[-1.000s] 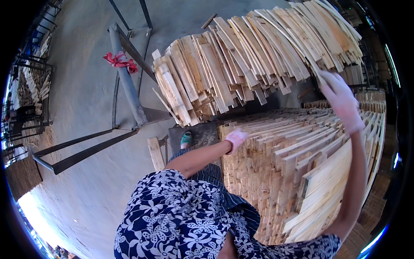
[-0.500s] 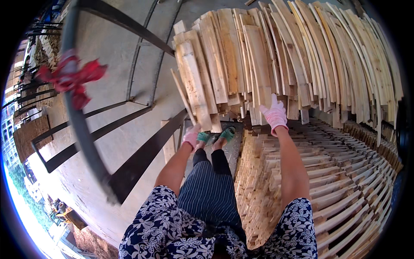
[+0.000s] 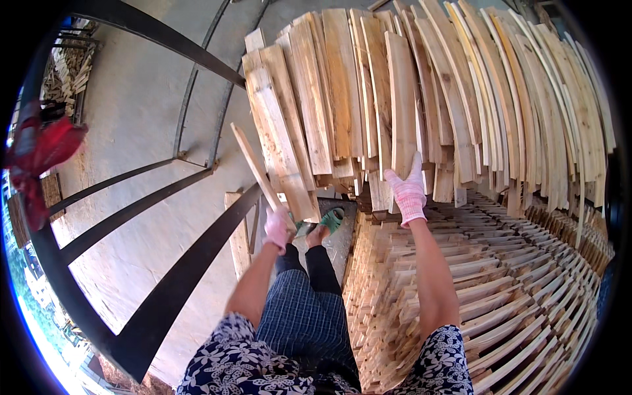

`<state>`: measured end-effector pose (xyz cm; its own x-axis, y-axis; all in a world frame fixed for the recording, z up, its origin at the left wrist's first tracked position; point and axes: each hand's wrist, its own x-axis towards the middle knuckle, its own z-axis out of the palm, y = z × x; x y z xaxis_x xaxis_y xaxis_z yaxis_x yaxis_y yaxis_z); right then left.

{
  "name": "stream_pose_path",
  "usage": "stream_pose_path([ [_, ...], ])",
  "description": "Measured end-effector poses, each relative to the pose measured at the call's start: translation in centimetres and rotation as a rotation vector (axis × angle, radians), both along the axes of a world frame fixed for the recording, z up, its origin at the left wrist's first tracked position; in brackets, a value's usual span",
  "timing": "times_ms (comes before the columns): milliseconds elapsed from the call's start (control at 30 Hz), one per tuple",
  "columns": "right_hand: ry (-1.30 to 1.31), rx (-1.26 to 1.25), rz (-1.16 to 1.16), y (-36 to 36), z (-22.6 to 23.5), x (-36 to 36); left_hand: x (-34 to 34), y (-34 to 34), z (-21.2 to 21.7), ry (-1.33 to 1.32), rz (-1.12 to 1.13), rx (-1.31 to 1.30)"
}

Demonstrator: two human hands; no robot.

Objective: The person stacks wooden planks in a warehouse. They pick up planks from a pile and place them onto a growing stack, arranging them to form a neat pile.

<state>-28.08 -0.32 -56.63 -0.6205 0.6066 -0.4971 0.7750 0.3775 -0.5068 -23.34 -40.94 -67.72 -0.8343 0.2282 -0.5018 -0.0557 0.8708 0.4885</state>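
Observation:
My left hand (image 3: pixel 278 228), in a pink-and-white knit glove, grips the lower end of a thin wooden strip (image 3: pixel 253 163) that slants up to the left, beside the left end of the leaning planks. My right hand (image 3: pixel 408 191), gloved the same, holds the bottom of an upright pale plank (image 3: pixel 401 102) in a long row of leaning planks (image 3: pixel 461 99). Below my right arm lies a flat stack of wooden slats (image 3: pixel 526 289). My legs in striped trousers and green shoes (image 3: pixel 332 219) stand between the two.
Dark metal bars (image 3: pixel 164 289) of a frame cross the lower left over the concrete floor (image 3: pixel 131 105). A red cloth (image 3: pixel 39 148) hangs at the left edge. More stacked wood (image 3: pixel 69 69) sits far upper left. A short board (image 3: pixel 237 237) leans by my left leg.
The view has dropped and turned toward the leaning planks. My right hand came down from the upper right onto one plank's lower end. My left hand left the flat stack and took the thin strip.

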Motion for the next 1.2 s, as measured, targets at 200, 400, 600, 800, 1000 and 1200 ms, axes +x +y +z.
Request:
stream_pose_path([
  [200,0.039,-0.006,-0.052,-0.4,-0.5,-3.9,3.1,7.0,9.7,-0.264,1.035,0.656],
  [400,0.386,-0.536,-0.693,0.3,-5.4,2.2,-15.6,18.0,15.3,-0.180,0.479,0.313],
  [600,0.537,-1.254,-1.143,-2.7,-4.0,-0.7,-23.5,25.6,12.6,-0.334,0.287,-0.014],
  [800,0.325,-1.055,-1.151,-3.1,-5.6,-4.8,-23.1,24.2,5.9,-0.340,0.624,0.401],
  [1000,0.644,-0.860,-1.219,-6.8,-4.1,-5.8,-24.9,23.1,8.6,-0.400,0.482,0.388],
  [1200,0.596,-1.057,-1.234,-13.5,-1.2,-2.3,-22.0,17.0,12.7,-0.129,0.133,0.540],
])
